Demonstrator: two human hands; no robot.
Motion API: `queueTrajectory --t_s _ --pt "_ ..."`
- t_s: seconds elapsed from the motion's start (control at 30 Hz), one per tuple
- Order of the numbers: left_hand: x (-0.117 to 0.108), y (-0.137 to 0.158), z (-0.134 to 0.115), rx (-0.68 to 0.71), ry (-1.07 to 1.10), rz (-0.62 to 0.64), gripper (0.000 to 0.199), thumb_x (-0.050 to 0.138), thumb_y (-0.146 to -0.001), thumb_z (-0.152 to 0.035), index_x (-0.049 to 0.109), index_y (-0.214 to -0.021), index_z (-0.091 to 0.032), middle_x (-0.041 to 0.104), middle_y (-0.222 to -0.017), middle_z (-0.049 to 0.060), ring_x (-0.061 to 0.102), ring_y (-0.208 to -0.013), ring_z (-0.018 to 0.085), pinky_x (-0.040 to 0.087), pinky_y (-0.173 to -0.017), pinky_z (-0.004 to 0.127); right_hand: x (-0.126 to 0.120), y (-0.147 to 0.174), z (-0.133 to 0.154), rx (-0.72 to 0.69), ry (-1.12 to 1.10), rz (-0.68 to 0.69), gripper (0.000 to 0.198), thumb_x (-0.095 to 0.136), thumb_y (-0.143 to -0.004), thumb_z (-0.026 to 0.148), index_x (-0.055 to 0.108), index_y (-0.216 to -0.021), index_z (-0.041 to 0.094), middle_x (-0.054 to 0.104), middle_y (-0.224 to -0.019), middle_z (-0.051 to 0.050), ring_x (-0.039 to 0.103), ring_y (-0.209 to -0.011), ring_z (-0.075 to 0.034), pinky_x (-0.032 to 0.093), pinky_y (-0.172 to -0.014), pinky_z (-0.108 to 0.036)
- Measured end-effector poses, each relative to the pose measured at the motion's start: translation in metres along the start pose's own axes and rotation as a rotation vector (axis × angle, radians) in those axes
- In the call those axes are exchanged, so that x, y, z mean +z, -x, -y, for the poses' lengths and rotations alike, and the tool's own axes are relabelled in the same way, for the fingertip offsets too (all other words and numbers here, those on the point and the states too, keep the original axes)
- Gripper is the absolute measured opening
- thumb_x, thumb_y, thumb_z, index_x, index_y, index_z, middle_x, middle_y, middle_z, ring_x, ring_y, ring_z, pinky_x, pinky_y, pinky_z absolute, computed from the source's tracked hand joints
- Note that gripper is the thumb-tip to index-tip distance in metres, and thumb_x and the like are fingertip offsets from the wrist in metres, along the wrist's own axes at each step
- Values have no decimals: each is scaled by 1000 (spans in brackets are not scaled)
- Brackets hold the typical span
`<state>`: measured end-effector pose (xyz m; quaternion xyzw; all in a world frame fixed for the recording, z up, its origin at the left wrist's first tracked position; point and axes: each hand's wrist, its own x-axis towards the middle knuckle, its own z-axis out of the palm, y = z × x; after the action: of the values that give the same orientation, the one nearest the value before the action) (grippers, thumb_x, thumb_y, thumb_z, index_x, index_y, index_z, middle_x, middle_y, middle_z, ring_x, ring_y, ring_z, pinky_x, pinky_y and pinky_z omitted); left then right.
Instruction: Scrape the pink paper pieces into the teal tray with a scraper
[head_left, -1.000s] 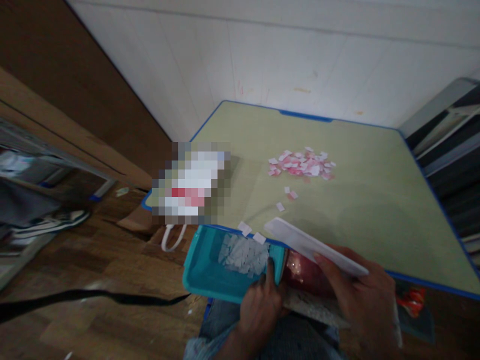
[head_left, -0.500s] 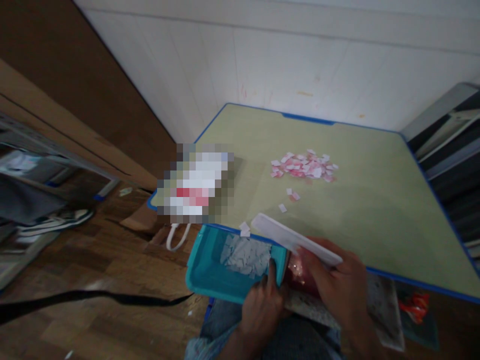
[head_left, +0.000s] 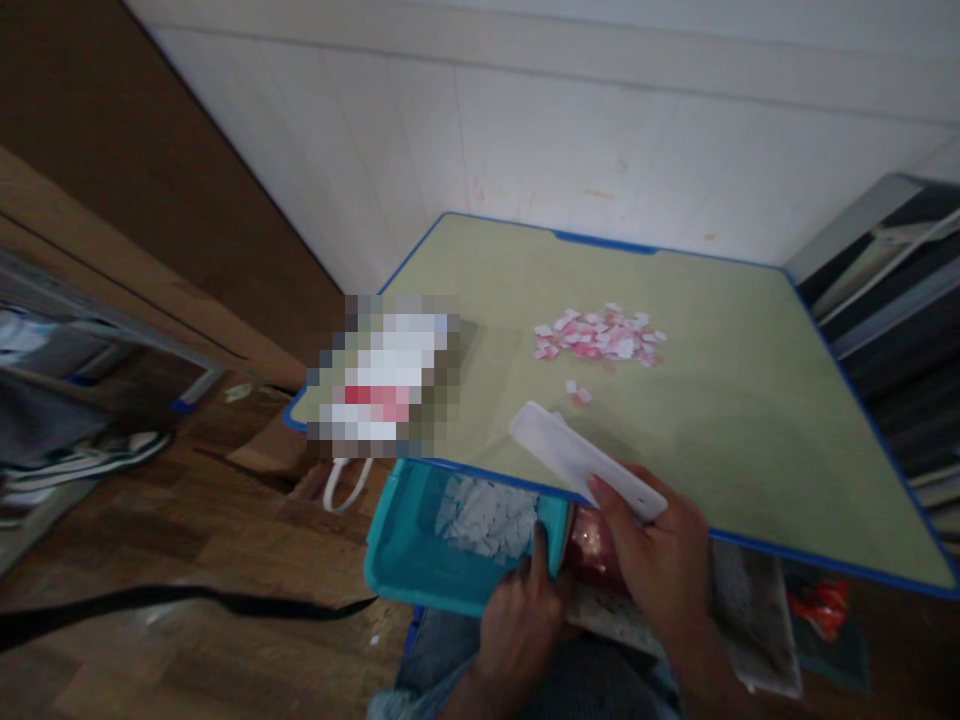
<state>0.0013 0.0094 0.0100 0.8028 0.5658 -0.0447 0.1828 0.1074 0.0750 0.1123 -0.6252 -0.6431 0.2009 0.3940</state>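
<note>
In the head view my right hand (head_left: 667,550) grips a flat white strip (head_left: 577,455), long and thin like a scraper. The strip is held low over the front part of the yellow-green tabletop (head_left: 750,430), and a small white piece shows partly behind it. My left hand (head_left: 525,610) holds the right end of a teal plastic tray (head_left: 390,560), its index finger over the rim. The tray sits under the table's front edge and contains many small white paper pieces (head_left: 487,515). A pile of pink and white pieces (head_left: 600,335) lies farther back, with a few loose pieces (head_left: 577,392) nearer.
A pixelated white and red item (head_left: 394,370) lies at the table's left, a white loop (head_left: 346,487) below it. A shiny red item (head_left: 592,545) is beside the tray. The table has a blue edge (head_left: 870,390). A black strap (head_left: 187,594) crosses the floor; a shoe (head_left: 90,460) is at left.
The white strip has lifted away from the table's front edge toward the loose pieces. White pieces at that edge above the tray are gone from there. My left hand stays on the tray.
</note>
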Motion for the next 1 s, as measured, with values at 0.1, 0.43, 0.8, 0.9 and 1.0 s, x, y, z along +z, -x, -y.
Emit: queueTrajectory --t_s 0.1,0.43,0.8,0.9,1.0 --pt "-3 -1 0 -10 6 24 32 56 -68 -31 55 -99 -21 43 -124 20 60 -80 24 51 -62 35 -9 -2 -10 70 50 -68 16 55 -72 30 65 -73 17 68 -59 -1 63 -52 -15 47 -48 -19" --pt "-9 0 -1 -22 37 38 60 65 -57 -38 47 -113 -24 35 -129 23 60 -80 25 52 -63 36 -52 -3 -42 249 85 -328 21 63 -62 30 65 -70 11 66 -55 -5 61 -48 -19 47 -42 -25" --pt "-6 0 0 -21 14 41 37 62 -61 -37 56 -95 -21 40 -125 23 61 -77 25 52 -60 36 -25 -28 -8 98 -2 -127 17 57 -67 30 66 -69 16 65 -52 0 57 -43 -14 43 -41 -21" --pt "-5 -1 0 -24 12 45 35 60 -64 -35 56 -95 -22 41 -124 23 61 -76 24 52 -59 36 -28 -27 -6 141 -33 -194 16 59 -66 30 66 -68 15 62 -48 0 55 -39 -14 41 -37 -20" --pt "-5 -1 0 -21 14 48 34 59 -65 -37 55 -96 -23 42 -124 22 61 -77 24 51 -60 36 -29 -25 -1 168 -40 -210 15 59 -65 29 65 -66 16 61 -47 1 54 -39 -13 40 -38 -20"
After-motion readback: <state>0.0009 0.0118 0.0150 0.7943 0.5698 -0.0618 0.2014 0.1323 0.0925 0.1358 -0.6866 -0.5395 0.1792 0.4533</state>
